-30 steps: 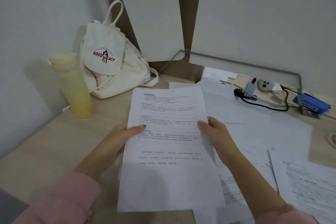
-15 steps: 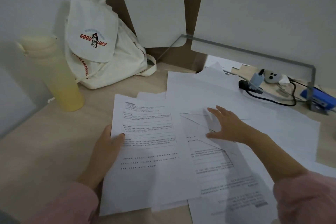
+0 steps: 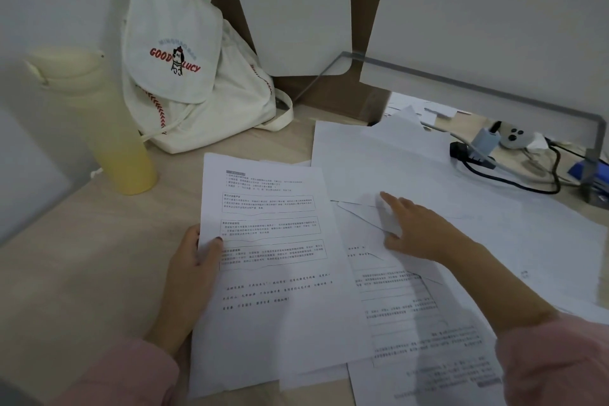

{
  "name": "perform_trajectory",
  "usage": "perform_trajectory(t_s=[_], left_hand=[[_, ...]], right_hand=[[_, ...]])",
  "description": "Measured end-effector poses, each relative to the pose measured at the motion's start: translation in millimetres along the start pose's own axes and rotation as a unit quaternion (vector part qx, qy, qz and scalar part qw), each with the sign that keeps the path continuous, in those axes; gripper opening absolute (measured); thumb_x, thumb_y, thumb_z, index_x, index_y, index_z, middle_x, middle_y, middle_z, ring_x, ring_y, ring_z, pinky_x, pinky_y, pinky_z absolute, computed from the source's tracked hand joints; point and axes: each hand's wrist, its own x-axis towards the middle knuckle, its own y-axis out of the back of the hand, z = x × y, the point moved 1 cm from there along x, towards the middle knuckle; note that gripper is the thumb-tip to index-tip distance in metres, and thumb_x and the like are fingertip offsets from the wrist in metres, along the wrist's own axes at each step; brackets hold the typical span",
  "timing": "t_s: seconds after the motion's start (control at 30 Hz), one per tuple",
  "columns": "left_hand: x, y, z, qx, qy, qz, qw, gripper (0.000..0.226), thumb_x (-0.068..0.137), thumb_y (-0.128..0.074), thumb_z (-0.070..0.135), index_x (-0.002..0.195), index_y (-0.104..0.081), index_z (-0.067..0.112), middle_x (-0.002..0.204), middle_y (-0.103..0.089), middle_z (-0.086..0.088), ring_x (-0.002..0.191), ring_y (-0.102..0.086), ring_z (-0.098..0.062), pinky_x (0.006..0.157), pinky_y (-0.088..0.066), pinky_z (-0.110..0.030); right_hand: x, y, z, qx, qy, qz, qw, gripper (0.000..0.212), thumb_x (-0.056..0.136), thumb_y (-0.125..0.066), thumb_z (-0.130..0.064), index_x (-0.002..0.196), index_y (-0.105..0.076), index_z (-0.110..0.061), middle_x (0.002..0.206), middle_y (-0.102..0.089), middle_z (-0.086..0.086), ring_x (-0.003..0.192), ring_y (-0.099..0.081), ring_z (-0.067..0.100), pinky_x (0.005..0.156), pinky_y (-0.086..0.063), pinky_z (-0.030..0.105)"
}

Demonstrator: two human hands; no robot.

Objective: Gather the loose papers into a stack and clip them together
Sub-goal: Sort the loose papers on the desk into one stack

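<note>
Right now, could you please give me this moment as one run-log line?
stage: gathering | left hand: grips printed sheet | right hand: rests on loose papers | papers: scattered, unclipped

Light wooden desk (image 3: 82, 273) is set into a wall corner. Yellow bottle (image 3: 112, 142) and white cloth bag (image 3: 204, 115) are stood side by side at far left. Printed sheets (image 3: 273, 290) are laid near the front edge, loose papers (image 3: 428, 168) spread overlapping to the right. Black cable (image 3: 514, 183) is run at far right.
</note>
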Motion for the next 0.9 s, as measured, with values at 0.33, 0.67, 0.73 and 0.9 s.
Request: perform_trajectory(t_s=[0.33,0.67,0.73,0.9], left_hand=[[1,2,-2,-0.015,-0.007,0.008,1.0,0.016,0.093,-0.047,0.012,0.105,-0.052,0.021,0.092,-0.059,0.018,0.082,-0.055,0.003,0.064,-0.039,-0.014],[1,4,-4,0.006,-0.014,-0.005,1.0,0.015,0.094,-0.045,0.014,0.106,-0.051,0.021,0.093,-0.057,0.019,0.085,-0.054,0.003,0.064,-0.039,-0.017],[0,4,-2,0.004,-0.008,-0.017,1.0,0.014,0.094,-0.045,0.014,0.104,-0.052,0.02,0.092,-0.058,0.018,0.084,-0.055,0.002,0.063,-0.04,-0.017],[2,11,2,-0.064,0.032,-0.031,0.997,0.018,0.093,-0.048,0.009,0.108,-0.058,0.009,0.099,-0.065,0.003,0.092,-0.062,-0.019,0.069,-0.046,-0.025]], right_hand=[[9,-9,-4,-0.024,-0.122,0.152,0.981,0.038,0.091,-0.045,-0.012,0.128,-0.049,-0.017,0.109,-0.06,0.009,0.093,-0.059,0.027,0.067,-0.042,0.029],[-39,68,-25,0.487,-0.126,0.235,0.831,0.024,0.096,-0.046,-0.016,0.117,-0.056,-0.011,0.104,-0.059,0.003,0.092,-0.055,0.022,0.081,-0.042,0.032],[-55,80,-30,0.535,-0.097,0.213,0.812,0.017,0.093,-0.051,-0.018,0.107,-0.061,-0.016,0.102,-0.066,0.0,0.096,-0.061,0.022,0.086,-0.045,0.035],[-91,98,-32,0.695,-0.009,0.101,0.712,0.036,0.072,-0.07,-0.021,0.106,-0.065,-0.017,0.098,-0.075,0.004,0.087,-0.072,0.02,0.067,-0.058,0.028]])
